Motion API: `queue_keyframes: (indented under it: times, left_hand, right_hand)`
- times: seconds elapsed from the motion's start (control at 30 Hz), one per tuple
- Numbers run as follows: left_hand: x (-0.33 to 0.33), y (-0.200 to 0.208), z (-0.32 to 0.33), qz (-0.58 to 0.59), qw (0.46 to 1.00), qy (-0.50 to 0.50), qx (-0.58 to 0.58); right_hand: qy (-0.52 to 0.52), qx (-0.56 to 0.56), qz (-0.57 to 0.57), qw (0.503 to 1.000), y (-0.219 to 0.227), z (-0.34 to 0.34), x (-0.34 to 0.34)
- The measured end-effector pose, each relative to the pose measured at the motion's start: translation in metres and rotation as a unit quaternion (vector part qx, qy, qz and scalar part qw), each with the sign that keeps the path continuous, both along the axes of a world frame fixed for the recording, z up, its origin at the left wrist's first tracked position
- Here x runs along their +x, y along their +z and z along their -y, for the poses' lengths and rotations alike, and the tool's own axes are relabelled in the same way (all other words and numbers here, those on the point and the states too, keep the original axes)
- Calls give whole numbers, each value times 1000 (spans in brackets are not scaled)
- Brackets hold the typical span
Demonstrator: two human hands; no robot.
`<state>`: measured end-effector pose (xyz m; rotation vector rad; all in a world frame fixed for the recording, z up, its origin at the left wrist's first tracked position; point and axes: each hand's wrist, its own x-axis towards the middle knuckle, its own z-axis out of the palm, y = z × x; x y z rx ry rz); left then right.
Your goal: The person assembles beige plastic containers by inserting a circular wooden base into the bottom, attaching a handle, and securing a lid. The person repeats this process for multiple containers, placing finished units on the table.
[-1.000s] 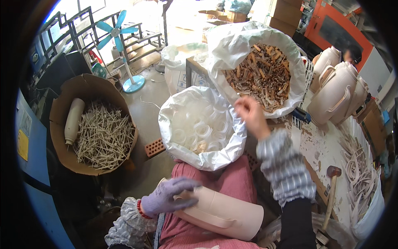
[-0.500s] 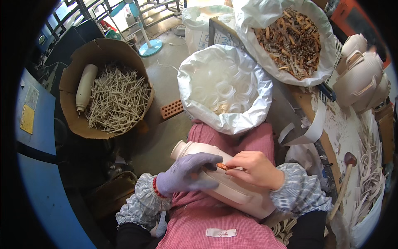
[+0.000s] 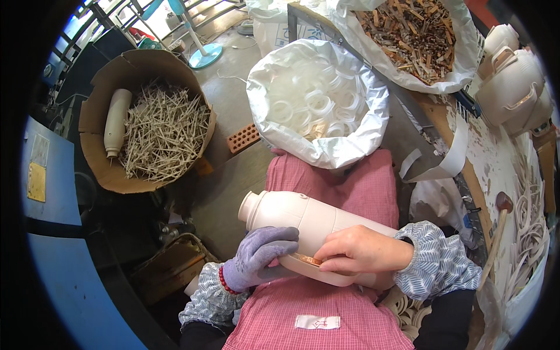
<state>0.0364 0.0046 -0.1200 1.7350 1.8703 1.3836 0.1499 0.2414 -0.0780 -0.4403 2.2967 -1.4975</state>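
A pale pink plastic thermos shell lies across my lap, its neck to the left and its handle turned toward me. My left hand, in a purple glove, is closed round the handle's left end. With bare fingers, my right hand pinches a small copper-brown strip and holds it against the handle. The strip's right end is hidden under my fingertips.
Ahead stands a white sack of translucent rings; behind it, another sack holds brown strips. A cardboard drum of thin plastic pieces stands left. Rightward are a bench with a mallet and more thermos shells. A perforated brick lies on the floor.
The thermos shell has rolled so that its handle faces me more. Both hands have come lower with it, and the brown strip now lies along the handle. The view has shifted slightly.
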Motion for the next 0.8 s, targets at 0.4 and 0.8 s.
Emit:
queue_keyframes:
  times: [0.4,0.8]
  left_hand:
    - [-9,22,-49,-133,989,-46,-47]
    - [-1,-38,-192,328,934,-54,-133]
  right_hand:
    - [-192,290,-282,894,7,11,41]
    - [-522,105,-90,842,-30,-132,182]
